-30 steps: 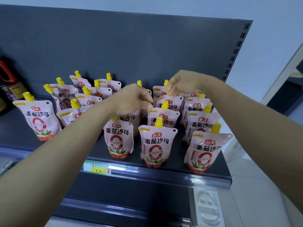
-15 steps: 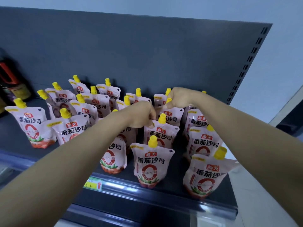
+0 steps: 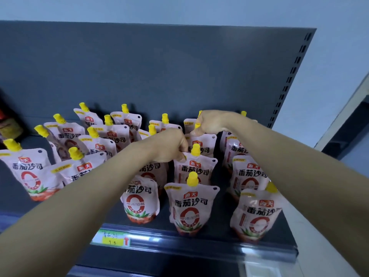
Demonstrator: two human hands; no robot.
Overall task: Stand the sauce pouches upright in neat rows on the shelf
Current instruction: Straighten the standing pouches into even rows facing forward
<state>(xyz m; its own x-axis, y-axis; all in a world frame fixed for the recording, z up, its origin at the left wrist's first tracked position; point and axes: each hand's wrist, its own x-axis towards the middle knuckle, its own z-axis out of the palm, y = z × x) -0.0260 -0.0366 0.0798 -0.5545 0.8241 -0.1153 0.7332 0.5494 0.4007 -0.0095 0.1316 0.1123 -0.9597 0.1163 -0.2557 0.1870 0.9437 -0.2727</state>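
Pale pink plastic with yellow screw caps: the sauce pouches stand on a dark grey shelf in front of a dark back panel. On the right they stand in three rough rows running from near to far. In the middle row, the left hand is curled over the top left corner of the second pouch. Only the back of the hand shows, so the fingertips are hidden where they meet the pouch. Just beyond it, the right hand closes round the top of the third pouch, with a yellow cap poking out between its fingers. The left forearm crosses the row left of the middle and hides the cap and upper left of its nearest pouch, as well as most of the one behind. The right forearm covers the right edges of the right-hand row, and the far pouches there are mostly hidden behind the right hand and wrist. On the left, a looser cluster leans at mixed angles, the pouches overlapping each other. A price tag sits on the near rail, its writing too blurred to read. At the far left edge a dark bottle is cut off and out of focus.
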